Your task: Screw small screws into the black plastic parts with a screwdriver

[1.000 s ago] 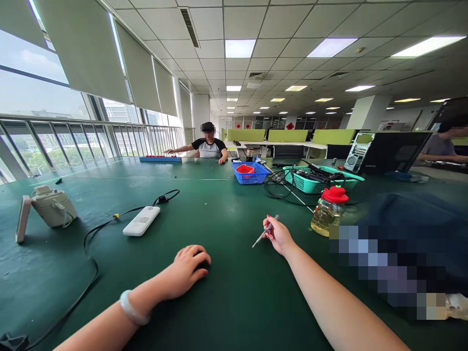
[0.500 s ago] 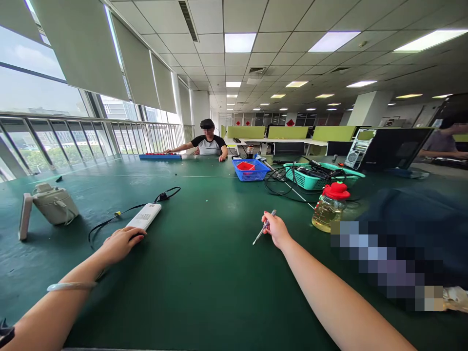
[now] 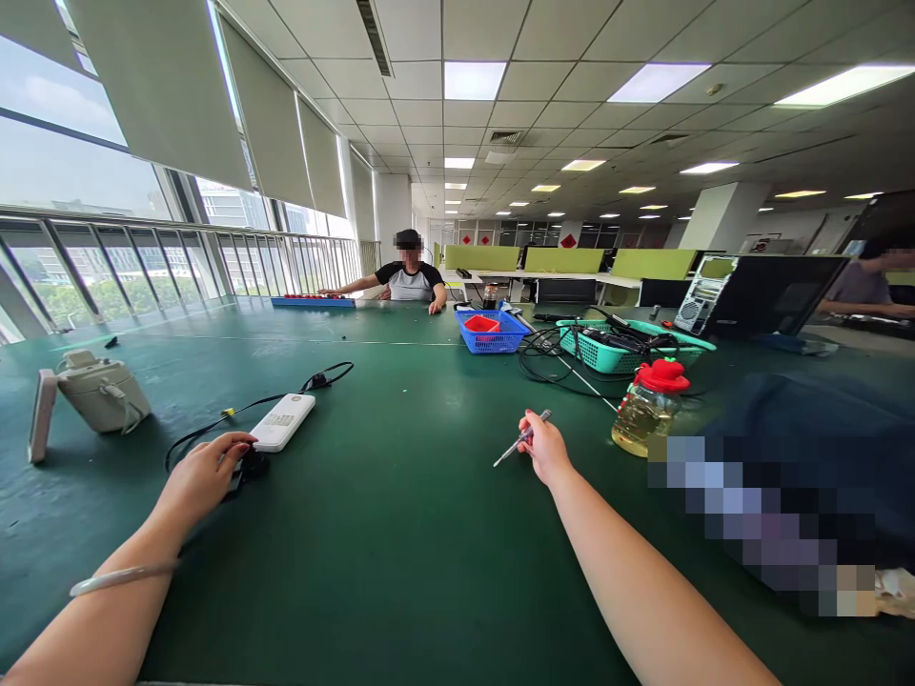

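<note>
The left hand (image 3: 200, 476), grip unclear, is at the near end of the oblong white block (image 3: 287, 421); rightward, the right hand (image 3: 549, 452) clasps a slim, slanted metallic rod (image 3: 509, 452).

Open-plan office with green desk partitions (image 3: 563, 264)

Free tabletop (image 3: 400, 476) between white device (image 3: 286, 422) and tool (image 3: 509, 453)

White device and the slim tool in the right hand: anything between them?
Only bare green tabletop lies between the white device and the slim tool in the right hand, in the head view.
</note>
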Action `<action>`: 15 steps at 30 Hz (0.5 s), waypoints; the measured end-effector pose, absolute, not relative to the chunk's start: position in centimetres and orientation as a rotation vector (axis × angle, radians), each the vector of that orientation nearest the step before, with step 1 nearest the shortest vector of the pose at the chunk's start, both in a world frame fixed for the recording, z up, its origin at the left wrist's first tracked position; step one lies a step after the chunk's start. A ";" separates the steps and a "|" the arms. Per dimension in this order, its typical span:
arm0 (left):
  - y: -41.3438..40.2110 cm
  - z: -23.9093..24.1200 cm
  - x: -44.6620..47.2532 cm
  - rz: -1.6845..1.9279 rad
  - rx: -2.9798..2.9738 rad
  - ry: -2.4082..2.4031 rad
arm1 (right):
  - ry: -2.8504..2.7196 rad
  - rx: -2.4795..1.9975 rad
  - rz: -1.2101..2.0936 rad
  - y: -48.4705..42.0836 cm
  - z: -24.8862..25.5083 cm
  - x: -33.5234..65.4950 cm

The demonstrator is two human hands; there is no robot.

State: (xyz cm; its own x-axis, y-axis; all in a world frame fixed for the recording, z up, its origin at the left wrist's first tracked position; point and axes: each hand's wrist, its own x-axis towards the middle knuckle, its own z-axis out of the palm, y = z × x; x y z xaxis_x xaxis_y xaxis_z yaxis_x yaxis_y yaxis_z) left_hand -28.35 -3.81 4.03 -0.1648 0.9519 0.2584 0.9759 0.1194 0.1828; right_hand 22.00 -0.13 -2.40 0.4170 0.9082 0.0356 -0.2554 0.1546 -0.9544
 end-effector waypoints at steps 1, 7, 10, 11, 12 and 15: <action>-3.8 4.0 -28.3 -0.439 -1.980 -2.271 | -0.740 -1.093 0.957 -0.2 -2.4 22.0; -3.1 3.3 -28.6 -0.283 -1.918 -2.284 | -0.721 -1.050 0.982 0.0 -2.7 22.2; -2.7 2.9 -28.8 -0.271 -1.944 -2.315 | -0.722 -1.032 0.998 0.1 -2.8 22.3; -2.6 2.9 -28.8 -0.270 -1.948 -2.314 | -0.723 -1.027 1.001 0.1 -2.9 22.3; -2.6 2.8 -28.8 -0.266 -1.948 -2.309 | -0.724 -1.023 1.003 0.1 -2.9 22.3; -2.6 2.7 -28.7 -0.234 -1.957 -2.257 | -0.726 -1.016 1.006 0.1 -3.0 22.4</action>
State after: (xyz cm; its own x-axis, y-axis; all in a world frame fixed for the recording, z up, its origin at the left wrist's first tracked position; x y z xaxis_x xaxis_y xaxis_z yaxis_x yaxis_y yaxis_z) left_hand -28.70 -2.61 2.74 -0.1406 0.9674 0.2104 0.9900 0.1391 0.0222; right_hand 22.37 0.10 -2.98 0.3815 0.9234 0.0421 -0.3309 0.1790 -0.9265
